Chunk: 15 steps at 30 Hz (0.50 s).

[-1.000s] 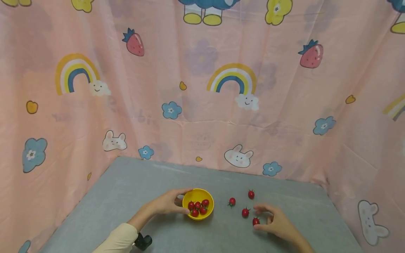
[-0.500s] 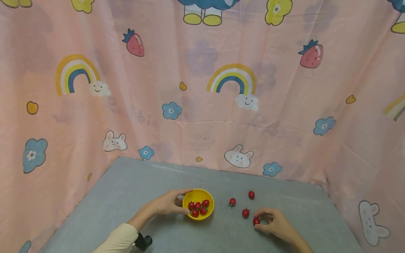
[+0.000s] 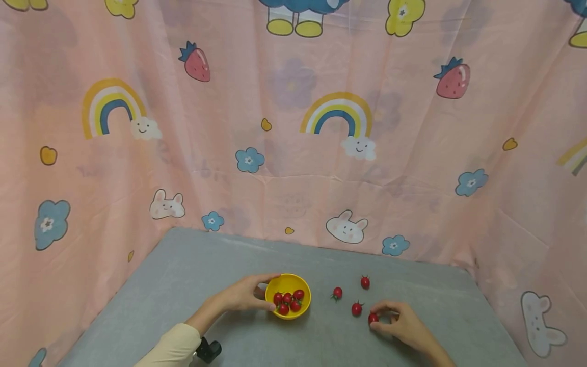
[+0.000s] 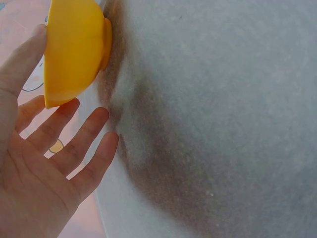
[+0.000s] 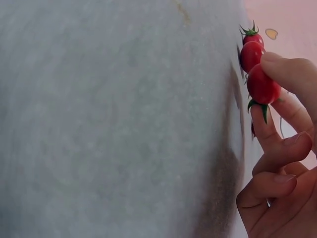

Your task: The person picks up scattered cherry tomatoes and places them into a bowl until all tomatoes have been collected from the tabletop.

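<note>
Head view: the right hand [image 3: 403,325] pinches a cherry tomato [image 3: 373,318] just beside three loose tomatoes [image 3: 356,309], while the left hand [image 3: 243,294] grips the yellow bowl [image 3: 288,281], which contains further tomatoes [image 3: 287,298], on a grey tabletop [image 3: 220,265] backed by a pink printed cloth [image 3: 293,193]. Left wrist view: thumb and fingers bear on the bowl's rim; the wall appears smooth, probably stiff and light, best held at opposite rim points. Right wrist view: the thumb presses the pinched tomato's red side; judged light, slick and bruisable, hold its sides gently, avoiding the green calyx [image 5: 264,112].
</note>
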{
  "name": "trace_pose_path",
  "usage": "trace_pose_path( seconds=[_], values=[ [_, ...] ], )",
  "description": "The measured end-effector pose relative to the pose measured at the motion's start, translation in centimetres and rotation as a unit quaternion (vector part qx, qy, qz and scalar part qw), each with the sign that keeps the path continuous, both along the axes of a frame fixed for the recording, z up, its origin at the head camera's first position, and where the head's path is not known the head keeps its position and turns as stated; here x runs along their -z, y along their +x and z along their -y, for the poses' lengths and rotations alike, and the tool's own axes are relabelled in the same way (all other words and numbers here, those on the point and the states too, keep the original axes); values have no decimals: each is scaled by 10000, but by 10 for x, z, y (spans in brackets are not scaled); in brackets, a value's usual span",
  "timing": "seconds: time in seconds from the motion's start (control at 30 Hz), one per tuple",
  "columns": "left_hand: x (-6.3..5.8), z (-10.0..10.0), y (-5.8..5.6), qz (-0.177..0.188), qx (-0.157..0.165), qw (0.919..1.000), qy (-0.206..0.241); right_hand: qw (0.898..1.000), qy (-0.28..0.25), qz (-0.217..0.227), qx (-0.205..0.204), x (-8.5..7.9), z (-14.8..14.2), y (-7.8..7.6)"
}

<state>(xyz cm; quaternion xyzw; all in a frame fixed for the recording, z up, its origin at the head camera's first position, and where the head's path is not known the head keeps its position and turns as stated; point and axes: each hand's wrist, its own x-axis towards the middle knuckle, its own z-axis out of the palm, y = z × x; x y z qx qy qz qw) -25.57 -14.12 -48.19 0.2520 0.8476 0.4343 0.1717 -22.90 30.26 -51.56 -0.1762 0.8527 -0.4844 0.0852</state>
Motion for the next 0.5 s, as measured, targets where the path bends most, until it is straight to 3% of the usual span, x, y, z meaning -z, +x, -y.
trace_pose_path(
  seconds=[0.5],
  values=[
    [-2,-1,1,14,28,10000,-20,9966,-68,189,802,-9,18,-2]
  ],
)
